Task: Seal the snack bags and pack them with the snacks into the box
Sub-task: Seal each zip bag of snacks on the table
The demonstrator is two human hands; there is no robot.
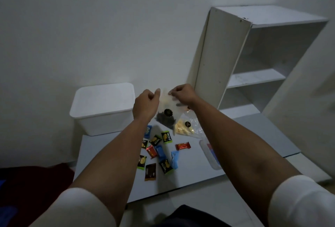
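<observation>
A clear snack bag with dark contents and a round black sticker is being held up above the grey board by both hands. Its top edge is being pinched by the left hand at one corner and by the right hand at the other, fingers curled in on the plastic. The upper part of the bag is blurred, so whether its strip is closed cannot be told.

Just beside it, to the right, a second clear bag with pale yellow pieces is lying on the board, its mouth apparently loose. Nearer the person, small wrapped snacks in green, blue, red and brown are being left scattered over the board, apart from both hands. A translucent lid-like tray is lying at the right edge, partly hidden by the right forearm.

The white box is standing at the far left corner of the board, against the wall, with its white lid seated on top. A white shelf unit is standing behind on the right.
</observation>
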